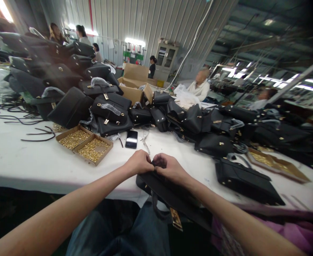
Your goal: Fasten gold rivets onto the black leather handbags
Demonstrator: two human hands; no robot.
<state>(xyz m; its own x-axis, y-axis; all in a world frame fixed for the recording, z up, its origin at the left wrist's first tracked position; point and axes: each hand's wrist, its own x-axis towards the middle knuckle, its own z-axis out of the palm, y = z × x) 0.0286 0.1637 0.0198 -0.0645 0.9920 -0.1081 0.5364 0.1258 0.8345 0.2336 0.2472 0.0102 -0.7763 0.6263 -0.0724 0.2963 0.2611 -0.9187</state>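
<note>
A black handbag [172, 199] with a gold clasp lies over the table's front edge and my lap. My left hand [139, 163] and my right hand [169, 167] are side by side at its upper edge. Both hands are closed, with the fingers curled onto the bag's top. What the fingertips pinch there is hidden.
Two cardboard trays of small gold fittings [84, 144] sit to the left, a phone [131, 138] just behind my hands. Piles of black handbags [105, 106] cover the white table [25, 160]. Another bag [247, 181] and a tray [276, 165] lie to the right. Other people stand and sit at the back.
</note>
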